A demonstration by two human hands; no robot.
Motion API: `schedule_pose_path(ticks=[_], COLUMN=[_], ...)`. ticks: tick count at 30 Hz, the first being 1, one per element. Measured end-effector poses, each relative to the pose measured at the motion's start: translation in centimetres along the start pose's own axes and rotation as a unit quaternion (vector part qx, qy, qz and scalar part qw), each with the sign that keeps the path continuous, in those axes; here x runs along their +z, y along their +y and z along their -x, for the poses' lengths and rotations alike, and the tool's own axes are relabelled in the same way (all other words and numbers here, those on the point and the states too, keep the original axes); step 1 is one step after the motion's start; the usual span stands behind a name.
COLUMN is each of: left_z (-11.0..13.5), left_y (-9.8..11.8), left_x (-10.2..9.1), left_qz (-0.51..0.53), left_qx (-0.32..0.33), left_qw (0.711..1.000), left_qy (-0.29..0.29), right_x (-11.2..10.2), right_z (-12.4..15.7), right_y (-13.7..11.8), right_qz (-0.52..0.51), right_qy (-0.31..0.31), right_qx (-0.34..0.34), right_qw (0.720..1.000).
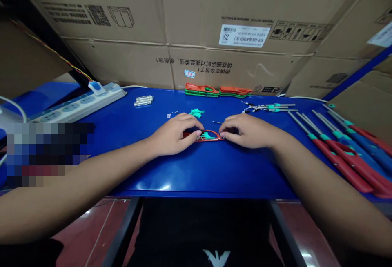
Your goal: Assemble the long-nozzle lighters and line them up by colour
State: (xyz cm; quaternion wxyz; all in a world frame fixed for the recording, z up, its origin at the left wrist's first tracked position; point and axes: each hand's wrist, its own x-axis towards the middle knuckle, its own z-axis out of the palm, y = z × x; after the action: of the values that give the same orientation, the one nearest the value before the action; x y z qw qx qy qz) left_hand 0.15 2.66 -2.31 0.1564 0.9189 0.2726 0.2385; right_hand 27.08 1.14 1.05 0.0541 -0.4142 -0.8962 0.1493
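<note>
Your left hand (179,134) pinches the orange shell (211,131) on the blue table (199,173), a green trigger (208,135) already inside; your right hand (246,130) narrows at one end (grip unclear). No second half covers it yet.

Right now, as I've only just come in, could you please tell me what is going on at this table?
A person has both bare hands at a red casing on the blue table, the left hand at its left part and the right hand at its right end. A teal piece shows within the casing. Beyond the hands lie loose teal parts and stacked orange and green casings. Long-stemmed red and blue tools lie to the right.
</note>
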Motion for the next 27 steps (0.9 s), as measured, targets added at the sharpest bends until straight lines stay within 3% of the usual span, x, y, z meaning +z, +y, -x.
schedule_pose_path(ticks=[3, 5, 7, 12, 16, 18, 23, 27], left_z=[0.0, 0.1, 0.0, -0.6, -0.9, -0.8, -0.4, 0.0], left_y=[0.3, -0.1, -0.8, -2.9, -3.4, -3.1, -2.1, -1.9], left_x=[-0.5, -1.1, -1.7, -2.5, -2.0, -1.7, -1.5, -1.9], left_qz=[-0.010, -0.025, -0.040, -0.103, -0.092, -0.074, -0.036, -0.025], left_qx=[0.003, -0.012, -0.045, -0.122, -0.147, -0.149, -0.128, -0.129], left_qw=[1.000, 0.999, 0.996, 0.980, 0.980, 0.982, 0.987, 0.987], left_qy=[0.017, 0.036, 0.064, 0.121, 0.096, 0.085, 0.085, 0.097], right_x=[-1.3, -2.0, -2.5, -2.3, -2.6, -2.9, -3.3, -3.3], right_z=[0.6, 1.1, 1.4, 1.5, 1.0, 0.0, -4.3, -6.4], right_y=[1.3, 2.6, 3.9, 6.9, 9.9, 11.1, 12.5, 13.2], right_qz=[0.030, 0.040, 0.043, 0.060, 0.103, 0.122, 0.165, 0.170], right_qy=[0.103, 0.181, 0.211, 0.189, 0.236, 0.230, 0.194, 0.181], right_qx=[0.028, 0.084, 0.132, 0.164, 0.278, 0.321, 0.290, 0.306], right_qw=[0.994, 0.979, 0.968, 0.966, 0.926, 0.911, 0.922, 0.919])
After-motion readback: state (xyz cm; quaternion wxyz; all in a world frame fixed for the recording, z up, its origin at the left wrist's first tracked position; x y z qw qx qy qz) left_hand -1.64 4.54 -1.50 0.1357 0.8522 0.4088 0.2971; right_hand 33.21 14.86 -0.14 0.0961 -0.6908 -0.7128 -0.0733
